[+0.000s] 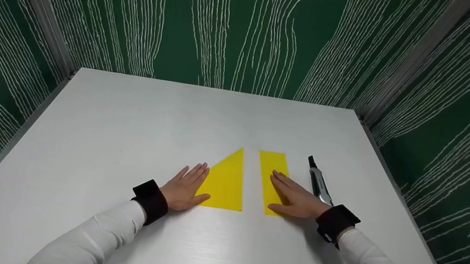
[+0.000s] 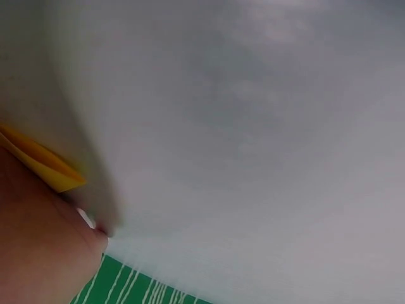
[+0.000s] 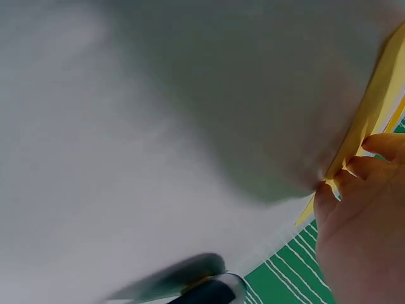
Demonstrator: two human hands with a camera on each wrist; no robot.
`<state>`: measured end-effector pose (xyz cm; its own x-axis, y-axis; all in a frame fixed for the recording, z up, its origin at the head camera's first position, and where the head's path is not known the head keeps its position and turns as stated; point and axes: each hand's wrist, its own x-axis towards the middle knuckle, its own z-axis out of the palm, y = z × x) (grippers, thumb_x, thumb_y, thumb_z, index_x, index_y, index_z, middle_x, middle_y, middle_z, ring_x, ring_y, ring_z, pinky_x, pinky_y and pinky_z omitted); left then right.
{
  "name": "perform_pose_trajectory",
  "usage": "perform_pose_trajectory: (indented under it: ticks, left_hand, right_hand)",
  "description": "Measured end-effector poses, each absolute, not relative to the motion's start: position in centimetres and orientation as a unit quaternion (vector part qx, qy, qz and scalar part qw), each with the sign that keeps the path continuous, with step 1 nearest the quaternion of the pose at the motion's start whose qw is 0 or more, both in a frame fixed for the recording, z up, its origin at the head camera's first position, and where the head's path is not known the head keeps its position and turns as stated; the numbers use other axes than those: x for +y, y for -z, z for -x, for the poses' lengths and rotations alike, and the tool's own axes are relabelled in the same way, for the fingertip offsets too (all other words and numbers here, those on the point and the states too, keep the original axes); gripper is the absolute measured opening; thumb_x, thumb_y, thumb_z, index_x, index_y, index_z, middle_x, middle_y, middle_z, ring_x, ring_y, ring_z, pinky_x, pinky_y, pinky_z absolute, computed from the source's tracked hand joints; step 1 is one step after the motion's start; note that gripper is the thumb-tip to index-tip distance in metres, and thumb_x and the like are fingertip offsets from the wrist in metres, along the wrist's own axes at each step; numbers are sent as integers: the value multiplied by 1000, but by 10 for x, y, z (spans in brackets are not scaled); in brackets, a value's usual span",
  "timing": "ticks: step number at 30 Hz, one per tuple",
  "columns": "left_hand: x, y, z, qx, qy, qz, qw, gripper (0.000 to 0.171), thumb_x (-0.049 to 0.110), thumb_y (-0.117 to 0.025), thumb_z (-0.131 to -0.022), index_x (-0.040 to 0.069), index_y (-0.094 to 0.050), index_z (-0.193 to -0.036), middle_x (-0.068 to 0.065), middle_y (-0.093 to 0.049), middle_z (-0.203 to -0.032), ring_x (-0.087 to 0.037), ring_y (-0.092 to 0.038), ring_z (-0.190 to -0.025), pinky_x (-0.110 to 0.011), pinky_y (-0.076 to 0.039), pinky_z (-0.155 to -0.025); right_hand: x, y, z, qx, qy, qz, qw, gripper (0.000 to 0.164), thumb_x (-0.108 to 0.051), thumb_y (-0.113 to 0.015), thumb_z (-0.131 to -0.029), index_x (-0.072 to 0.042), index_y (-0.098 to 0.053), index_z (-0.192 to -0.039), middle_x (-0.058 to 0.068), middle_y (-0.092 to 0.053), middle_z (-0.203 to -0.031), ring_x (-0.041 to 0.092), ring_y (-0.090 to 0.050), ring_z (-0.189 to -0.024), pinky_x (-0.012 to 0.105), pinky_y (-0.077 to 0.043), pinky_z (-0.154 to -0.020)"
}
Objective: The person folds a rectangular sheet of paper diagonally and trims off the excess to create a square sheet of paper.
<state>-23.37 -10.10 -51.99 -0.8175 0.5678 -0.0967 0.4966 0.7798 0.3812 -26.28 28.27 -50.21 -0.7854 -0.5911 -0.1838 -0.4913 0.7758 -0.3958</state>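
Two flat yellow pieces that look like paper lie on the white table, a narrow gap between them. The left yellow piece (image 1: pixel 227 184) has a slanted upper-left edge; my left hand (image 1: pixel 186 187) rests on its left side with straight fingers and the thumb spread. On the narrow right yellow strip (image 1: pixel 269 171) my right hand (image 1: pixel 296 196) lies with extended fingers along its right edge. In the right wrist view the strip's edge (image 3: pixel 364 120) rises a little from the table under the fingers. A grey-and-black utility knife (image 1: pixel 320 183) lies just beyond my right hand.
The white table (image 1: pixel 153 114) runs back to a dark green wall (image 1: pixel 176 23) with wavy white lines. Similar green panels stand at left and right, with grey posts (image 1: pixel 41 8) in the corners. Black bands (image 1: pixel 151 202) circle both wrists.
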Motion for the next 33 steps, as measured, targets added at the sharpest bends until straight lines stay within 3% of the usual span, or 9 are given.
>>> perform_pose_trajectory:
  ticks: [18, 27, 33]
  left_hand:
    - [-101, 521, 232, 939, -171, -277, 111, 78, 48, -39, -109, 1, -11, -164, -14, -7, -175, -29, -8, -164, -51, -6, -133]
    - [-101, 517, 231, 939, -165, -281, 111, 77, 47, -39, -109, 0, -12, -164, -16, -8, -174, -30, -7, -164, -52, -6, -133]
    - [-103, 526, 236, 938, -168, -287, 97, 81, 53, -36, -109, 2, -9, -164, -14, -6, -175, -29, -6, -164, -53, -5, -133]
  right_hand:
    - [272, 500, 259, 939, 158, 282, 118, 93, -58, -60, -98, -5, -22, -163, 16, -18, -173, 37, -21, -160, 57, -23, -128]
    - [230, 499, 257, 937, 166, 295, 83, 79, -48, -55, -104, 1, -28, -160, 22, -30, -167, 38, -34, -155, 54, -31, -125]
    - [194, 494, 254, 941, 155, 286, 96, 74, -41, -55, -106, 2, -29, -160, 23, -33, -166, 36, -37, -154, 52, -34, -125]
